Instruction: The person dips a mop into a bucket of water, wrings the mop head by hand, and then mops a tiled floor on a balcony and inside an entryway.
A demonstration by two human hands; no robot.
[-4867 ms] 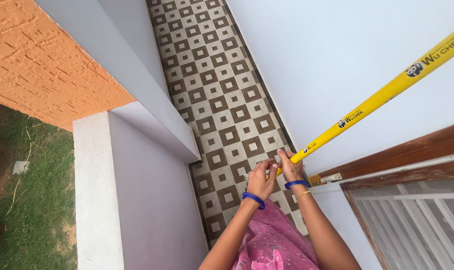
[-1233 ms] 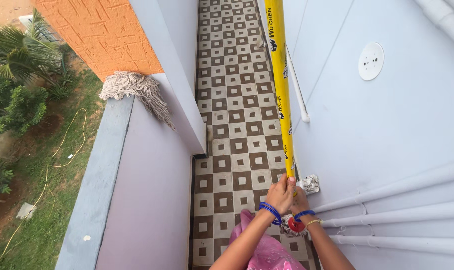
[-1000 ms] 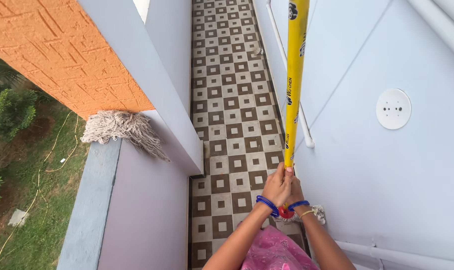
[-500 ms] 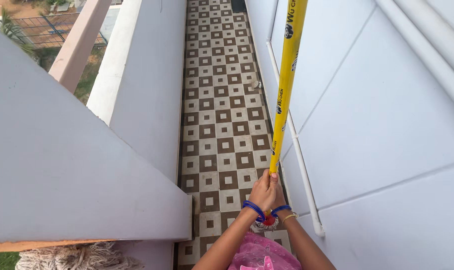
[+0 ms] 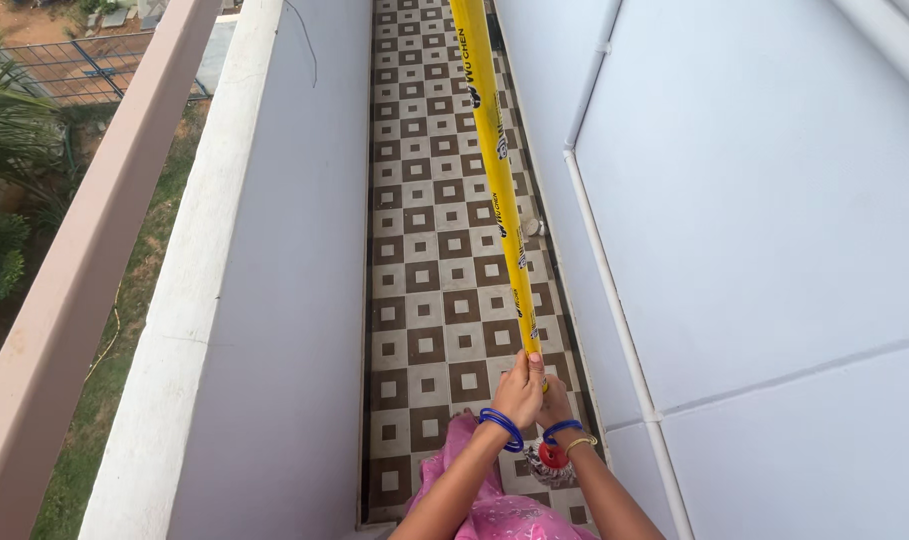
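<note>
Mop handle (image 5: 492, 170), yellow, stands nearly upright over the brown-and-white tiled floor (image 5: 424, 250), between parapet wall (image 5: 274, 300) and house wall (image 5: 754, 200). Left hand (image 5: 519, 390) and right hand (image 5: 552, 400): fingers wrapped tight around its lower end; red mop socket (image 5: 551, 455) just below.

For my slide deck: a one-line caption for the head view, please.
Both hands, left hand and right hand, grip a yellow pole upright above a brown-and-cream tiled floor between a parapet and pale wall.
</note>
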